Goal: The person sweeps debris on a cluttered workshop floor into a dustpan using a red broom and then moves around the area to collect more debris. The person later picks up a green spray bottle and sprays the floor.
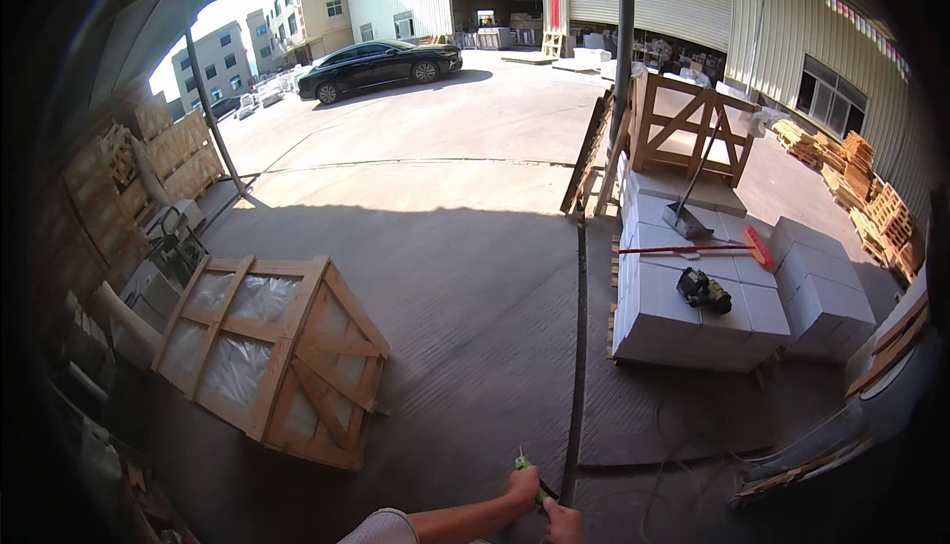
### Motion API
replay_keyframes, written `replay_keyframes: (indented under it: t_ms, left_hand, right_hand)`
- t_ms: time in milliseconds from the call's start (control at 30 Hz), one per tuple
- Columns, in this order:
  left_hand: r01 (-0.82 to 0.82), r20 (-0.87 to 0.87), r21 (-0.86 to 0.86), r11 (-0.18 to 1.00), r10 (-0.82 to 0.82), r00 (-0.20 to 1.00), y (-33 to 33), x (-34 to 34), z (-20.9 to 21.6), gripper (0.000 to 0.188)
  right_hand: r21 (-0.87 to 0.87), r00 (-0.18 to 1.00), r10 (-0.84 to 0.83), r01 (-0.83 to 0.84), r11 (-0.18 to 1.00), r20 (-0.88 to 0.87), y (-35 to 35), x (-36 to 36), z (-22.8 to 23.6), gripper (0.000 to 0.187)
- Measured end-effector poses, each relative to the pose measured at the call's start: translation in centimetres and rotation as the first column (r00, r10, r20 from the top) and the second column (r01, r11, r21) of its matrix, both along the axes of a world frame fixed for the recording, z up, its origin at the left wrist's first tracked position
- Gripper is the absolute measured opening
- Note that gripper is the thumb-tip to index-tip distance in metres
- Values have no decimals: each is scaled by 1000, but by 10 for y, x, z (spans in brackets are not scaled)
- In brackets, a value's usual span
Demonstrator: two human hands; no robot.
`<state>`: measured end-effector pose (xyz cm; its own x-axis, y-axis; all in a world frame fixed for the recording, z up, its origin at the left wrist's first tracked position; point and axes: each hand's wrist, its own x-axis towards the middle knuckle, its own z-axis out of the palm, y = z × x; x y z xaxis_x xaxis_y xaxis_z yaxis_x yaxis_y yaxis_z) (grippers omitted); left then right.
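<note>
a green tool [522, 463] with a thin pointed tip is at the bottom of the view, a little right of centre, held above the concrete floor [465, 346], its tip pointing forward and away from the person. the left hand [522, 485] has its fingers closed around it; the forearm runs in from a pale sleeve [384, 527]. the right hand [564, 524] meets the tool's lower end, just behind the left one, but it is cut off by the lower edge and i cannot tell how far its fingers are closed.

just ahead, a dark groove [576, 346] runs along the floor. to the left stands a slatted wooden crate [288, 348], with clear plastic wrap [240, 366] showing between its slats. to the right, a stack of white boxes [653, 297] bears a broom [759, 248] with a red head, a grey dustpan [686, 221] and a black and yellow object [705, 291] too small to make out. an open wooden frame [648, 124] stands at the stack's far end, near a dark post [623, 40]. farther out, a black car [381, 69] is parked in the sunlight.
</note>
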<state>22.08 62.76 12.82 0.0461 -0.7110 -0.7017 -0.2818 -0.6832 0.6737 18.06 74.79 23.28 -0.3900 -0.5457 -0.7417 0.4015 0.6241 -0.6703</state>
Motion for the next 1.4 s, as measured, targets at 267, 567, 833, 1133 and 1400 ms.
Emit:
replay_keyframes:
  t_ms: [267, 567, 833, 1133, 1400]
  left_hand:
    - [124, -509, -32, 992, -123, 852, -22, 13, 50, 23]
    - [225, -530, -172, 959, -282, 800, -7, -13, 77, 19]
    - [422, -310, -351, 836, -529, 790, 45, -17, 64, 23]
    - [864, 115, -216, 455, -867, 485, 74, -40, 45, 41]
    - [894, -95, 72, 442, -890, 447, 57, -10, -22, 37]
  right_hand:
    - [-221, 992, -87, 105, 970, 88, -3, 8, -19, 34]
    - [-55, 312, 24, -242, 969, -950, 16, -21, 8, 63]
    - [-48, 290, 19, -224, 973, -957, 15, -16, -50, 63]
    - [20, 425, 41, -54, 998, -904, 66, -19, -116, 58]
    - [533, 787, -441, 617, 579, -431, 235, -69, -244, 44]
